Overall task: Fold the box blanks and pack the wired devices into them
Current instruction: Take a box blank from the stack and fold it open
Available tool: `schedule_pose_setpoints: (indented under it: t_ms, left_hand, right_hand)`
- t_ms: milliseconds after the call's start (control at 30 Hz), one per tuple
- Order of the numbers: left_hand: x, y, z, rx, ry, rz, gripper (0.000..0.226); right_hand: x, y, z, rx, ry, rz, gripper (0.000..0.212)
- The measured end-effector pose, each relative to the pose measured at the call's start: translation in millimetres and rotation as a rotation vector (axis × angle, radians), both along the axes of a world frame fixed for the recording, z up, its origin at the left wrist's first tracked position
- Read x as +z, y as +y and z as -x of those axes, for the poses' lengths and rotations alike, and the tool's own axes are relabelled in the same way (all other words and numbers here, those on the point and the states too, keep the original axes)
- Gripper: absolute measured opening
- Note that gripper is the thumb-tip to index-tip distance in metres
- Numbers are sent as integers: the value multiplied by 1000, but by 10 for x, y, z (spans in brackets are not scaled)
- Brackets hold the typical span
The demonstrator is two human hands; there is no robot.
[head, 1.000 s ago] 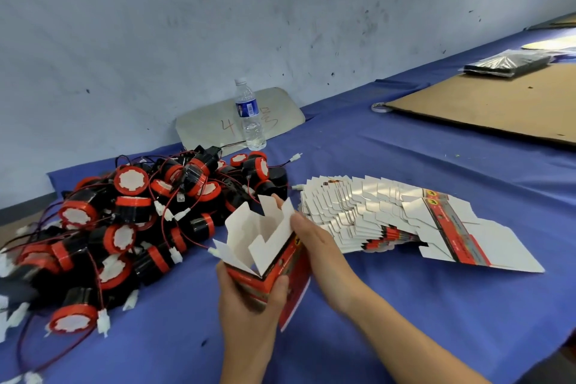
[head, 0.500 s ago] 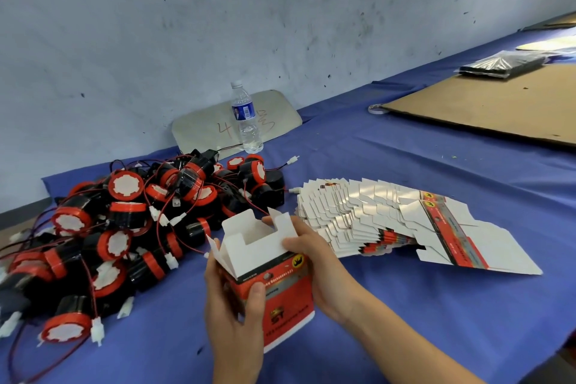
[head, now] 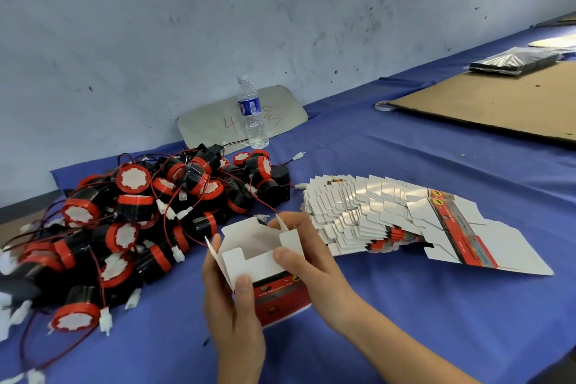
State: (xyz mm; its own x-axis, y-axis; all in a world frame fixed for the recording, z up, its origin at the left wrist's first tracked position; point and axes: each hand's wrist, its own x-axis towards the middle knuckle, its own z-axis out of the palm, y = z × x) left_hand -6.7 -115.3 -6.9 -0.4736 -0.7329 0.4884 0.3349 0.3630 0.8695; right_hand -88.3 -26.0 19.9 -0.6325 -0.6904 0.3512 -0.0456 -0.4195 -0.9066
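A small red and white box (head: 265, 262) stands opened out between my hands, its white flaps up and its top open. My left hand (head: 230, 309) grips its near left corner, thumb on the front flap. My right hand (head: 311, 262) holds the right side, thumb on the front wall and fingers behind the far flap. A fanned stack of flat box blanks (head: 399, 221) lies to the right on the blue cloth. A heap of black and red wired devices (head: 149, 215) with white connectors lies to the left.
A water bottle (head: 252, 112) stands by the wall in front of a grey board (head: 215, 121). A brown cardboard sheet (head: 505, 103) covers the far right, with a black plastic packet (head: 514, 61) and a tape roll (head: 385, 106) at its edges.
The box has been turned and squared up; its printed face now points toward me and the flaps stand more open. My right thumb has come round to the front wall.
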Motion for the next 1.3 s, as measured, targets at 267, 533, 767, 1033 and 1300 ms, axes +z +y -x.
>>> schedule_pose_setpoints:
  t_ms: [267,533,767,1033,1300]
  left_hand:
    - [-16,-21,-5,17,37,78,46]
    - [-2,-25,-22,168,113,332,47]
    - [10,-126,0,188,144,497,30]
    - [29,-112,-5,198,108,561,39]
    - [-10,-151,-12,178,133,557,33]
  right_hand:
    - [25,9,14,-54,-4,13,34]
    - [-14,-11,-47,-223,231,52,34]
    - [27,-20,-54,-206,354,27,47]
    - [105,39,101,144,-22,73,54]
    - [80,54,112,119,173,-71,86]
